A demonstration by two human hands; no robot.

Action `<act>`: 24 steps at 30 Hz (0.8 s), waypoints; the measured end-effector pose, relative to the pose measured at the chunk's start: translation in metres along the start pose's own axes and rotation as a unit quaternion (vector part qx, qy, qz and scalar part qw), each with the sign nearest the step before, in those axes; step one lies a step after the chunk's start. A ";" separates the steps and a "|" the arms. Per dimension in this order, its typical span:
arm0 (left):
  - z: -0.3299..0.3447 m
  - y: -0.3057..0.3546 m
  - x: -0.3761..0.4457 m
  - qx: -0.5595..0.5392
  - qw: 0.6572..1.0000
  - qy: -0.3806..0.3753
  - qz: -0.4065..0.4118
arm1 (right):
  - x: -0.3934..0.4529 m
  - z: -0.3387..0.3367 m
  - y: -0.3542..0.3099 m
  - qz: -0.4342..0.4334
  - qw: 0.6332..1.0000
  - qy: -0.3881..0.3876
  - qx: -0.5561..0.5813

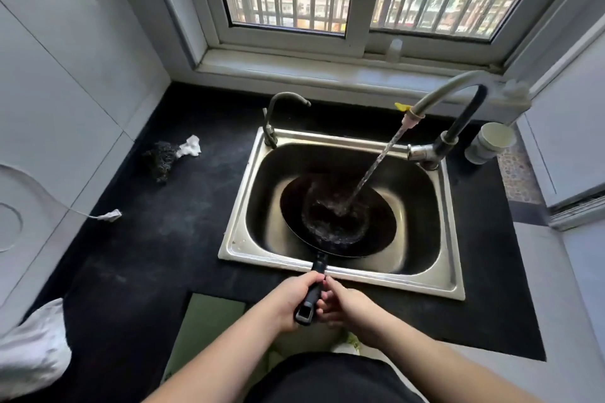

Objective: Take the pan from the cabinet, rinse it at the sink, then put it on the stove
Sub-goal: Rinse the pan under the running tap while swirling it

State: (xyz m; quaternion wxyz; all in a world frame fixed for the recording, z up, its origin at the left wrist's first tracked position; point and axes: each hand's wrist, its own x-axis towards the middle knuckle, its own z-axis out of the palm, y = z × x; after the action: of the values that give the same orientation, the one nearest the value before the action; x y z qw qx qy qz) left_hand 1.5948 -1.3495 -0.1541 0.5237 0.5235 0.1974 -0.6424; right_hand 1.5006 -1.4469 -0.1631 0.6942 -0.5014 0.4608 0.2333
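The black pan (337,216) sits low inside the steel sink (340,275), its handle reaching out over the front rim. Both hands grip that handle, the left hand (294,298) and right hand (347,307) each curled around it. Water from the faucet (458,114) splashes into the pan.

pan (337,216): in the sink (340,275), under the faucet (458,114)
scrubber (160,159): on the counter (147,239), left of sink
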 end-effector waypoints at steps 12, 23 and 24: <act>0.005 0.005 -0.011 0.257 0.958 0.108 0.064 | 0.013 0.032 -0.033 0.049 0.984 -0.065 0.156; 0.000 0.004 -0.014 0.355 0.919 0.126 0.112 | 0.016 0.046 -0.029 0.023 0.993 -0.025 0.114; 0.001 0.004 -0.015 0.367 0.914 0.128 0.116 | 0.017 0.046 -0.028 0.019 0.993 -0.023 0.116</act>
State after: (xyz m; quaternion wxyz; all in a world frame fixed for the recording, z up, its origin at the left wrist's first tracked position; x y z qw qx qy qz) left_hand 1.5965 -1.3443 -0.1394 0.3356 0.7757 -0.0488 -0.5322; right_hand 1.5492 -1.4184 -0.1608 0.7533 -0.4033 0.4783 0.2027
